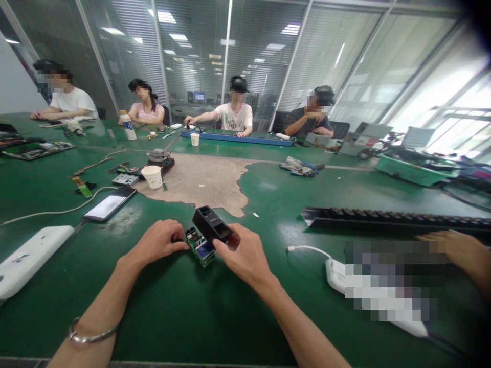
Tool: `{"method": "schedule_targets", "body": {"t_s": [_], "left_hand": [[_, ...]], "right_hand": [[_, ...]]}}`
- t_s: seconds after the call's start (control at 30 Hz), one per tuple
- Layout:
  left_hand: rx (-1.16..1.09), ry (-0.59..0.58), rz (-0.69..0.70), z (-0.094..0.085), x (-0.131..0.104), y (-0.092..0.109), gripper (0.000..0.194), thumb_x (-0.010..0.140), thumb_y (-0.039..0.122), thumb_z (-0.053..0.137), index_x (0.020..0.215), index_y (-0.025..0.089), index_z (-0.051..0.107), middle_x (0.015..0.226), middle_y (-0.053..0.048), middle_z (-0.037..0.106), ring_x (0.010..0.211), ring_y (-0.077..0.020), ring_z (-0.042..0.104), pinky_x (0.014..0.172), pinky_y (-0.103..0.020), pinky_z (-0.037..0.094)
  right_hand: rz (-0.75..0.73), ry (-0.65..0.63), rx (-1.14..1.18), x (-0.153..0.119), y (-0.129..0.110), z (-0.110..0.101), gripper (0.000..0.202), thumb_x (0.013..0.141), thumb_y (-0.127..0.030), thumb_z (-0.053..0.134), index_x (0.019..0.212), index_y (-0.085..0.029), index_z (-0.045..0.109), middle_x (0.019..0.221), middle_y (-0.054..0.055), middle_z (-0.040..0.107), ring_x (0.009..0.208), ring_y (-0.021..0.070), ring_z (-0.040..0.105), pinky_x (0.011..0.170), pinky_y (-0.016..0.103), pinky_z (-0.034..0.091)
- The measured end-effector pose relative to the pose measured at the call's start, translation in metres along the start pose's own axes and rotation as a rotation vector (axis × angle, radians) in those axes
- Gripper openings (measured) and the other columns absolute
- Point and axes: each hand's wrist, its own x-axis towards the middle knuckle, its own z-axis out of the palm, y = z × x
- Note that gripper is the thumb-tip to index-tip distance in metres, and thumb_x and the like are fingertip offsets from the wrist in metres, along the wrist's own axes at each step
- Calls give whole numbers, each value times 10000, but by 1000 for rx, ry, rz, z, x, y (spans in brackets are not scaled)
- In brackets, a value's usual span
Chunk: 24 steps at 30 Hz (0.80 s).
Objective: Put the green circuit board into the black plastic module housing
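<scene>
Just in front of me, my right hand [245, 250] grips a black plastic housing [210, 225] with cut-out openings in its face. The housing is tilted and held over a small green circuit board [200, 247], covering part of it. On the board a bluish display and small components show. My left hand [166, 240] is at the board's left edge, thumb and fingers closed around its side. A silver bangle [92, 336] circles my left wrist.
At left are a phone [110, 203] and white power strip [36, 258]. A paper cup [152, 177] stands near disassembled electronics. At right lie a black slotted rail [399, 221], another power strip [337, 276] and another person's hand [452, 248]. Several people sit across the green table [284, 317].
</scene>
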Motion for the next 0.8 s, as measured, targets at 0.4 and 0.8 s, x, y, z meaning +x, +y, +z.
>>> {"method": "schedule_targets", "body": {"t_s": [0.4,0.8], "left_hand": [[36,-13,5,-2,-1,0,332,833,529,655,806,201,608,780,-14,623,730,-175,552,641,-277,334],[62,-68,5,-2,-3,-2,431,768,630,670,767,205,596,767,-5,611,728,-180,554,633,-277,314]], "right_hand": [[-139,-5,29,-12,-12,17,197,782,-339,682,905,-199,618,827,15,637,775,173,573,669,271,402],[-127,-68,-75,-16,-7,21,290,771,-401,702,942,-197,586,853,29,637,757,184,570,666,286,394]]}}
